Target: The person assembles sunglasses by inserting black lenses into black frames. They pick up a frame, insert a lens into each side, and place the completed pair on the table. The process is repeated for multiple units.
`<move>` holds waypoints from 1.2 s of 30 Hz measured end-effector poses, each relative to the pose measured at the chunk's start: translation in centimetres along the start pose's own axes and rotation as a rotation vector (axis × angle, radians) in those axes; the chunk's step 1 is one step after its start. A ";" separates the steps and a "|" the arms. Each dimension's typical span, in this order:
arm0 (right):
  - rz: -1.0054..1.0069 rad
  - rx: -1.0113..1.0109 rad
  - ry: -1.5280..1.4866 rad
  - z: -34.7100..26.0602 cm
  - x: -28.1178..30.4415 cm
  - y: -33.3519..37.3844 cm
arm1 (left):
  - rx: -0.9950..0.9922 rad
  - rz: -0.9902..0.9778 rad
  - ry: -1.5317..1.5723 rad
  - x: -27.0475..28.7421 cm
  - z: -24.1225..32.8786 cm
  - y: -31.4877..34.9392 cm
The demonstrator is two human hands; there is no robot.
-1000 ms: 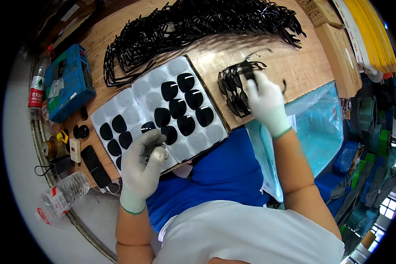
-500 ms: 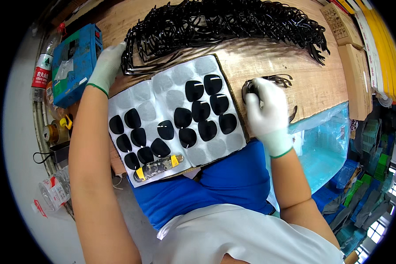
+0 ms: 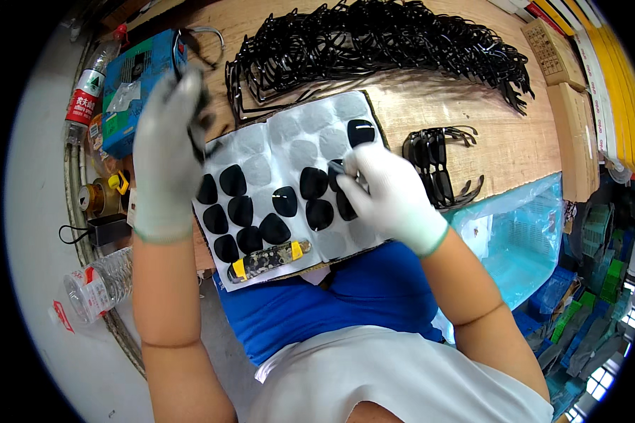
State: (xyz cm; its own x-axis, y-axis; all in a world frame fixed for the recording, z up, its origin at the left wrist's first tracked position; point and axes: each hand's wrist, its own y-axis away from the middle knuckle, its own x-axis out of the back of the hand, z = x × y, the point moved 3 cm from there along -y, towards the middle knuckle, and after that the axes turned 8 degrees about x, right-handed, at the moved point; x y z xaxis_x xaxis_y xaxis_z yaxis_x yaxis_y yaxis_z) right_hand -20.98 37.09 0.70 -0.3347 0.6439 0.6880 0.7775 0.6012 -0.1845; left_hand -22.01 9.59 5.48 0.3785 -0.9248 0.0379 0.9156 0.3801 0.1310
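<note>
My left hand (image 3: pixel 168 151), in a white knit glove, is raised over the left edge of the lens sheet. Its fingers are closed round a black glasses frame (image 3: pixel 202 113), blurred by motion, with a temple sticking up past the fingertips. Over the right half of the sheet, my gloved right hand (image 3: pixel 388 190) pinches a dark lens (image 3: pixel 336 167) between thumb and fingers. Several dark sunglass lenses (image 3: pixel 274 228) lie in rows on the white sheet (image 3: pixel 317 113), which has grey round spots. Part of the right-hand rows is hidden under my right hand.
A long heap of black glasses frames (image 3: pixel 374 42) lines the far table. More black glasses (image 3: pixel 437 166) lie right of the sheet. A yellow-ended cutter-like tool (image 3: pixel 269 261) rests on the sheet. Blue box (image 3: pixel 130 77) and bottles stand left; a plastic-lined blue crate (image 3: pixel 522 225) stands right.
My left hand has come back from the heap's left end with a glasses frame. My right hand has left the glasses on the right and moved left onto the sheet, taking a lens.
</note>
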 end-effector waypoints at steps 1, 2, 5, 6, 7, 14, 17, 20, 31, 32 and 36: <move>0.016 0.029 -0.024 -1.3 0.8 1.6 | -0.094 0.015 -0.159 -0.6 -0.1 3.0; 0.050 0.039 -0.163 -2.5 1.4 3.4 | -0.081 -0.047 -0.369 -0.2 -0.7 5.6; 0.122 -0.012 -0.590 -6.0 2.4 7.9 | 0.117 -0.304 -0.121 -1.2 -2.6 14.2; 0.210 0.030 -0.603 -7.0 2.6 8.4 | 0.086 -0.388 -0.212 -1.6 -2.9 15.9; 0.297 0.071 -0.615 -7.7 2.7 8.8 | 0.054 -0.471 -0.302 -2.2 -3.1 17.1; 0.325 0.071 -0.572 -8.9 3.9 9.2 | 0.069 -0.600 -0.241 -6.2 -0.9 19.7; 0.306 0.084 -0.651 -8.4 4.0 9.8 | 0.123 -0.589 -0.202 -6.1 -0.9 20.9; 0.333 -0.207 -1.103 -8.1 2.9 10.4 | 0.214 -0.645 -0.117 -6.5 -0.5 21.5; -0.007 -0.435 -1.223 -6.4 3.1 10.6 | 0.262 -0.679 -0.058 -6.2 -2.0 22.0; -0.040 -0.415 -1.234 -6.2 3.3 10.6 | 0.259 -0.696 -0.045 -6.1 -2.3 21.9; -0.128 -0.359 -1.238 -5.8 3.2 10.7 | 0.299 -0.779 -0.075 -5.9 -1.2 21.3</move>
State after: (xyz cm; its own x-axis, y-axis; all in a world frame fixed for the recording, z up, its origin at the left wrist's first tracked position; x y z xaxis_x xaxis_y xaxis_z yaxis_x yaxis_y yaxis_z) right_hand -10.62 42.85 4.98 -0.5342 0.7142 -0.4523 0.7374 0.6553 0.1637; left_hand -4.57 23.13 6.85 -0.3676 -0.9237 -0.1076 0.8327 -0.3784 0.4042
